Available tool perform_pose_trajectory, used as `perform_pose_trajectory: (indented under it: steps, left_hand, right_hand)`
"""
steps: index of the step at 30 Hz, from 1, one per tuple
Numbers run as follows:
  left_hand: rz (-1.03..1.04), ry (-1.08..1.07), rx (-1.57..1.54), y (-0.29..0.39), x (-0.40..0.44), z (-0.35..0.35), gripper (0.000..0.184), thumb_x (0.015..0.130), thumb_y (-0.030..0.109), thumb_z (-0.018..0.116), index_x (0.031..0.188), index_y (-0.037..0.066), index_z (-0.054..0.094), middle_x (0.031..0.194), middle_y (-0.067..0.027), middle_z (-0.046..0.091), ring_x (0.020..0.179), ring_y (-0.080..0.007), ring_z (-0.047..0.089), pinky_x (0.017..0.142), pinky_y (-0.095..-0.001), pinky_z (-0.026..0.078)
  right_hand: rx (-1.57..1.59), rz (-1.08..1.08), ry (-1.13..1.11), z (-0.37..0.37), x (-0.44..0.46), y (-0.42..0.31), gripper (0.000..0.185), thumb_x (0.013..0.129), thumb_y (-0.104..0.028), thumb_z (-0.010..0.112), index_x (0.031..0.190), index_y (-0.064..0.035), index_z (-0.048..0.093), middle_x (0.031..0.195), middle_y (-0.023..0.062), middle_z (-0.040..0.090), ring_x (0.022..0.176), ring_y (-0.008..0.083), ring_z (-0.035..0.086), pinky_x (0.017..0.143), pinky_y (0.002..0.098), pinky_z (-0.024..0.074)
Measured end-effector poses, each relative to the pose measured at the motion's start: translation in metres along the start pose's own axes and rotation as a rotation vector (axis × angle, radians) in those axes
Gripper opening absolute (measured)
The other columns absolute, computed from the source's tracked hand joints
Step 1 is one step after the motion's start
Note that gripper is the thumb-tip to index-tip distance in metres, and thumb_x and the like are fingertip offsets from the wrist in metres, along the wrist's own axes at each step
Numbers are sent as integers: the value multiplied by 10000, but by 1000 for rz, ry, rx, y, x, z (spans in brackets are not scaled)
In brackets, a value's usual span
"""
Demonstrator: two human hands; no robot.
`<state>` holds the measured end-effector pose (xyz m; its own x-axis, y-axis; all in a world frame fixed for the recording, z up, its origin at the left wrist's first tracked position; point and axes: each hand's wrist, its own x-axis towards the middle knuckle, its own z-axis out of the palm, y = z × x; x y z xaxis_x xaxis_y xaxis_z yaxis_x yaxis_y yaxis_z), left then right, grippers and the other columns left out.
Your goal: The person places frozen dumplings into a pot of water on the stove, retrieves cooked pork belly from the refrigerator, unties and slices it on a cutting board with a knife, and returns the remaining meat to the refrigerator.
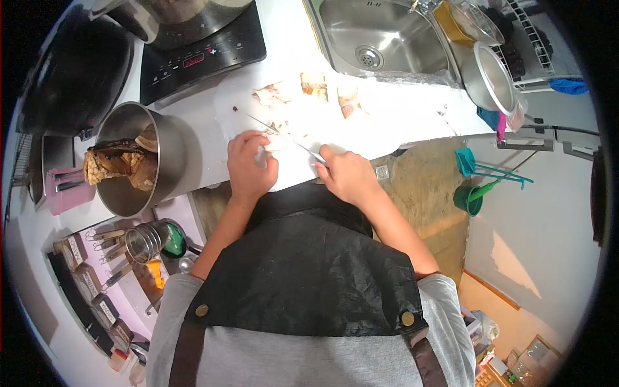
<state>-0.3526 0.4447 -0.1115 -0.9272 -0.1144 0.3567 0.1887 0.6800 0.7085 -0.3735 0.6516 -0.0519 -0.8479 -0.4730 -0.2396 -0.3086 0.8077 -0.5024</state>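
My right hand (pixel 348 177) is closed around the handle of a knife (pixel 300 146), whose thin blade points up and left across the white work surface. My left hand (pixel 250 166) has its fingers curled over a pale piece of meat (pixel 276 143) beside the blade; glare washes out much of that piece. Small brown scraps lie around the blade. Farther back rest a browned chunk of meat (pixel 314 86), another chunk (pixel 348 102) to its right, and a flatter piece (pixel 272 95) to the left.
A large steel pot (pixel 169 161) with big browned meat pieces (pixel 119 164) stands left of my hands. Behind it is a black induction cooker (pixel 209 68) bearing another pot (pixel 187 19). A steel sink (pixel 387 32) is at the back, with a metal bowl (pixel 488 80) at its right.
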Motion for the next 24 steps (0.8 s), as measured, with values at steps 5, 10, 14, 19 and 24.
perform_pose_trajectory:
  steps: [5,10,14,19,24]
  left_hand:
    - [158,128,54,9,39,-16,363,642,92,686,999,102,618,1060,-90,575,1034,-292,496,900,-394,381]
    - [432,-661,-31,-11,76,-20,290,715,239,705,964,93,684,1059,-57,629,1039,-238,537,944,-376,351]
    - [486,-784,-133,-6,91,-14,174,777,171,650,916,75,687,922,-79,664,897,-246,595,834,-360,430]
    - [485,-859,-152,11,106,-9,136,800,135,620,897,50,663,885,-93,651,858,-264,595,779,-356,454]
    - [537,-935,-96,18,124,15,150,831,158,581,883,29,638,842,-111,631,834,-273,597,763,-363,459]
  right_hand:
    - [-191,64,120,3,-13,-5,236,826,-268,585,900,-47,541,701,169,608,633,355,621,576,457,491]
    - [-208,57,193,4,-20,0,249,810,-280,609,879,-51,541,698,154,607,618,335,620,554,434,490]
    - [-200,9,261,4,-27,8,259,790,-287,640,862,-59,543,671,138,590,603,320,612,532,420,483]
    - [-189,0,312,2,-33,14,262,776,-288,657,848,-63,542,653,123,584,596,306,609,521,415,477]
    - [-190,43,322,4,-39,16,267,774,-298,658,846,-68,542,655,119,589,586,305,609,516,412,478]
